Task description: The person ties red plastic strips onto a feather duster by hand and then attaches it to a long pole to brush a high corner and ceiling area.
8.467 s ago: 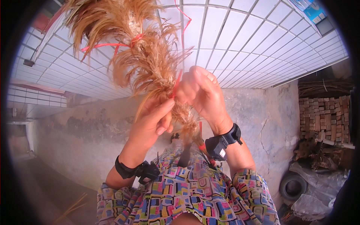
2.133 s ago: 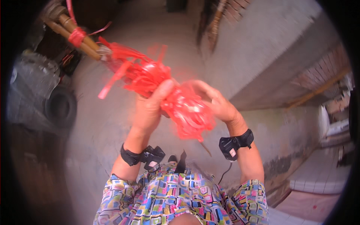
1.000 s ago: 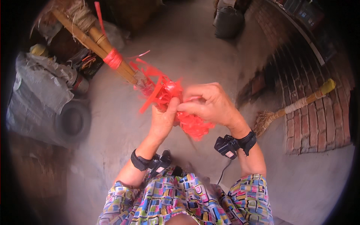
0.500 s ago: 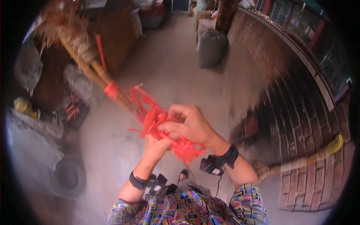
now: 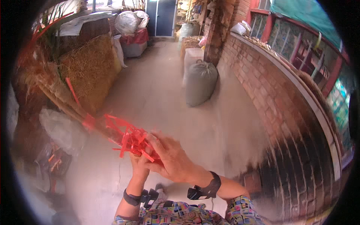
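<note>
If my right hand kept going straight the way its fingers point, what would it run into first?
Most likely the bundle of red plastic strips: your right hand points up-left into it and seems to be touching it, though blur makes the depth unclear.

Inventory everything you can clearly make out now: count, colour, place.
Red strip bunch: one, red, at the hands
Poles: count unclear, brown, upper left of bunch
Straw stack: one, yellow-brown, upper left
Plastic sheeting: one, whitish, left
Door: one, dark blue, top centre
Tied sack: one, grey-green, floor, centre
Brick wall: one, red-brown, blackened lower down, right
Cloth: one, green, upper right
Wrist devices: two, black, one per wrist
Sleeves: two, multicoloured, lower edge
Left hand: one, bare, beneath bunch
Right hand: one, bare, against bunch
</note>
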Demonstrator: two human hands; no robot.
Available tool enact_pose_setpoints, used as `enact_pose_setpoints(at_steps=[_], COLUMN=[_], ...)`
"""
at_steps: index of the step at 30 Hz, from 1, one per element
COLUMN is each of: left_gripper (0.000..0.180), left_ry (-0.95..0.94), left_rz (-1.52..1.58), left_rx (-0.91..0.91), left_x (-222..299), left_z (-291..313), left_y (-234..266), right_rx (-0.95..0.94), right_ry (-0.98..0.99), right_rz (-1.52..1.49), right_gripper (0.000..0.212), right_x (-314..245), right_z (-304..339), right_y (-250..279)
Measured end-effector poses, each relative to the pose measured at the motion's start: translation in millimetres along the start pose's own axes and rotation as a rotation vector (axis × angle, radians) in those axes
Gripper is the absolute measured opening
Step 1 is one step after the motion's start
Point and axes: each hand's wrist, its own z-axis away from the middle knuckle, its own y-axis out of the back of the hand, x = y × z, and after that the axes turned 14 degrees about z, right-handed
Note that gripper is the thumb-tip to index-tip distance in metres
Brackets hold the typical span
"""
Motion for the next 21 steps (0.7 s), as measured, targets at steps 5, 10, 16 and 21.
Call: enact_pose_setpoints(at_steps=[5, 10, 16, 21], left_gripper=[0.044, 0.041, 0.058, 0.048], left_ry=[0.105, 0.017, 0.109, -0.008], left_rz=[0.005, -0.062, -0.077, 0.027], left_rx=[-0.078, -0.135, -0.356, -0.482], left_x=[-36, -86, -155, -196], left_z=[-144, -273, -430, -581], left_y=[-3, -18, -39, -41], right_rx=[-0.04, -0.096, 0.131, 0.12], right_ry=[-0.012, -0.012, -0.001, -0.237], right_rz=[-0.244, -0.317, -0.317, -0.526], right_gripper=[0.082, 0.074, 0.06, 0.055], right_x=[108, 237, 397, 514], right_z=[-99, -166, -250, -338], right_y=[-33, -71, -118, -145])
